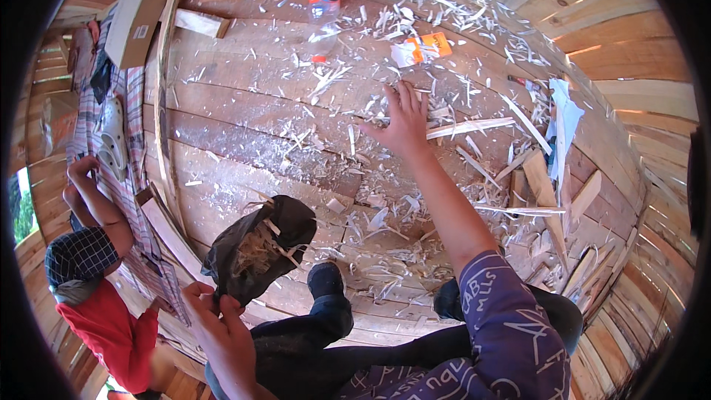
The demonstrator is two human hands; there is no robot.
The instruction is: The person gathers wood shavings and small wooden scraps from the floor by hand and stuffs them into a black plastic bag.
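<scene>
My left hand [218,322] pinches the rim of a black plastic bag [296,222] at the lower left. The bag's mouth gapes open, and pale wood shavings [255,252] lie inside with a few longer slivers poking out. My right hand [405,116] reaches out over the plank floor with its fingers spread and nothing in them. Loose wood shavings [385,30] are scattered round it, and a long thin wood strip [470,127] lies just to its right. Beyond the fingertips is an orange and white wrapper [422,50].
A clear plastic bottle [324,22] lies at the far side. Wood offcuts [541,178] and a light blue scrap [566,111] lie at right. At left are a cardboard box [135,26], grey clogs [112,137] on a striped cloth, and a person in red [111,333].
</scene>
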